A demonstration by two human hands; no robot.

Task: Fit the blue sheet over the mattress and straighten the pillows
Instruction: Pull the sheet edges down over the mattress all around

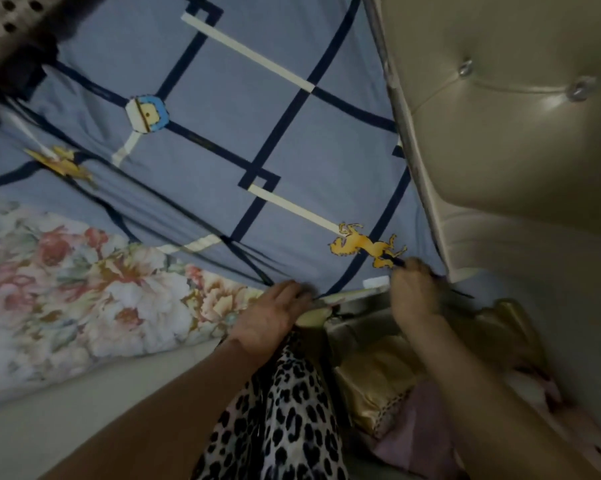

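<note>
The blue sheet, patterned with dark lines, cream bars and a yellow horse, lies spread over the top of the mattress. Along the near side the floral mattress shows bare below the sheet's edge. My left hand grips the sheet's hem at the near corner, fingers curled under the fabric. My right hand pinches the same hem close to the headboard, just under the yellow horse. No pillow is recognisable in view.
A cream tufted headboard stands tight against the sheet on the right. Leopard-print fabric hangs below my arms. Gold and pink cloth is piled beside the bed. A polka-dot fabric sits at the top left.
</note>
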